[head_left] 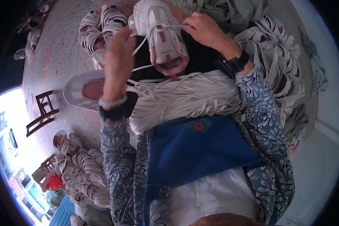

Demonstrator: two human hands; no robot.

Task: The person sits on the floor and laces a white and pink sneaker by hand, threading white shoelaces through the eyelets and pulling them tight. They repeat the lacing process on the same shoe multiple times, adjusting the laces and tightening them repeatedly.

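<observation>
A white sneaker with pink lining sits ahead of me, its toe pointing away. A thin white shoelace crosses its upper part, and my right hand pinches the lace's right end between thumb and fingers. To the left of the sneaker is my left hand, smeared by motion, its fingers near the lacing; their grip is unclear. Loose lace hangs between that hand and the shoe. Across my lap lies a thick bundle of white laces. Another pale shoe with pink lining rests beside my left wrist.
Stacked sneakers stand at the far left, on the right and at lower left. Green-grey cloth lies at the far right. A wooden frame stands on the floor at left. A blue apron covers my front.
</observation>
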